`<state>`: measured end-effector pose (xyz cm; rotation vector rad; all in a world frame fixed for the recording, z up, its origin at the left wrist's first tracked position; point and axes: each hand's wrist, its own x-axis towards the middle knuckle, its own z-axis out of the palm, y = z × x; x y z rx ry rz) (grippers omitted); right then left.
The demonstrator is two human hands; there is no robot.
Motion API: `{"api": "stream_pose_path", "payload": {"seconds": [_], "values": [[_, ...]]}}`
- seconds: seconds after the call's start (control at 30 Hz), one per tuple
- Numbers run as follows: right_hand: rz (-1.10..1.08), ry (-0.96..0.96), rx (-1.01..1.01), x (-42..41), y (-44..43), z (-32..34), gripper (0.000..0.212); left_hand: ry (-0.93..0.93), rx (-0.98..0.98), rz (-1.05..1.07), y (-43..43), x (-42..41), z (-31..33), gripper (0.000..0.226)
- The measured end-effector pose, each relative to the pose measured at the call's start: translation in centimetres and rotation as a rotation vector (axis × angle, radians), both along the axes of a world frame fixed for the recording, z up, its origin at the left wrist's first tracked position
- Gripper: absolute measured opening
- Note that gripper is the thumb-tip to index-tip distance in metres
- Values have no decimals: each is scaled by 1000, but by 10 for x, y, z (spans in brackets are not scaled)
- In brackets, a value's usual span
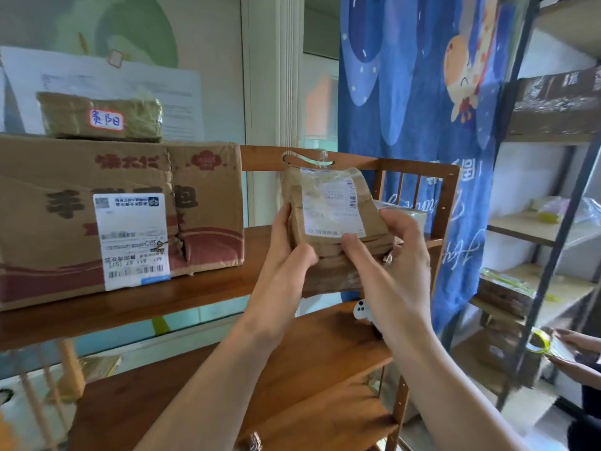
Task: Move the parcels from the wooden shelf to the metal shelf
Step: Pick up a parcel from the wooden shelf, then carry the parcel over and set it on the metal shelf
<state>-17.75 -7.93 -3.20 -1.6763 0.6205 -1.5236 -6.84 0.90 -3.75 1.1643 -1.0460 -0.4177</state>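
A small brown parcel (328, 206) wrapped in clear tape, with a white label, is tilted up above the top board of the wooden shelf (208, 288). My left hand (286, 258) grips its left lower edge and my right hand (393, 255) grips its right lower edge. Another taped parcel (405, 211) lies just behind it on the same board. A large cardboard box (107, 219) with a white shipping label stands at the left, and a flat brown parcel (100, 117) with a red-bordered tag rests on it. The metal shelf (559, 222) stands at the right.
The metal shelf holds a brown taped parcel (559, 102) high up, plastic bags (553, 209) on a middle board and a parcel (507, 291) lower down. A blue curtain (419, 125) hangs between the shelves. Another person's hands (572, 349) hold a yellow tape roll at lower right.
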Motion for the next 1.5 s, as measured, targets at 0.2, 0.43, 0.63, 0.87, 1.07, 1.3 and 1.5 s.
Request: {"api": "stream_pose_path", "payload": {"seconds": [0.2,0.43,0.63,0.87,1.07,1.3,1.5], "values": [[159,-15,57,-17,54,-14,50,39,-37,42,69,-27,-14,90],[466,-22,236,-12,111,-14,46,-4,-19,139,148,-20,-19,92],[664,-121,469,23,178,-24,33,113,-118,249,229,10,-27,64],[721,-97,466,81,299,-33,23,422,-105,191,352,67,-34,73],[763,-86,300,118,399,-37,21,355,-81,143,450,99,-47,55],[911,-44,307,150,454,-40,38,248,-97,211,526,126,-58,66],[1048,-18,208,163,476,-42,57,183,-221,217,569,135,-62,68]]}}
